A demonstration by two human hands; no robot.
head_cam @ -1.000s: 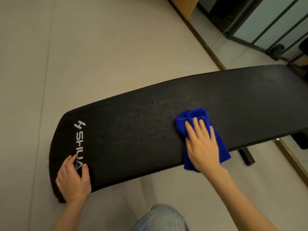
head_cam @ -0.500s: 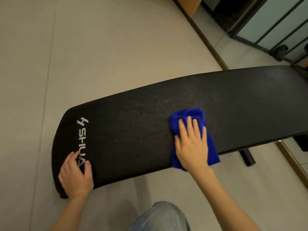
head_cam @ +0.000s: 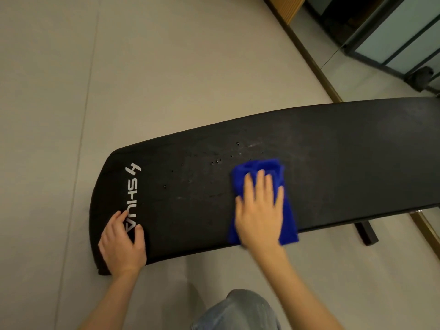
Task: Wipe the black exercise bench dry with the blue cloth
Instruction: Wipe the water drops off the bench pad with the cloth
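Observation:
The black exercise bench (head_cam: 333, 163) runs from lower left to right, with a white logo at its left end. Several water droplets (head_cam: 217, 161) dot its middle. A folded blue cloth (head_cam: 258, 166) lies on the pad near its front edge. My right hand (head_cam: 259, 210) presses flat on the cloth with straight fingers, slightly blurred. My left hand (head_cam: 122, 244) rests on the bench's near left corner, fingers over the logo and thumb on the pad.
Pale floor tiles (head_cam: 166, 67) surround the bench. A black bench leg (head_cam: 367, 233) stands on the floor at the right. A wooden strip (head_cam: 309, 60) and dark-framed glass panels (head_cam: 392, 36) line the back right. My knee in jeans (head_cam: 238, 310) shows at the bottom.
My right hand has slid the blue cloth leftward along the bench toward the droplets. My left hand has stayed on the left corner.

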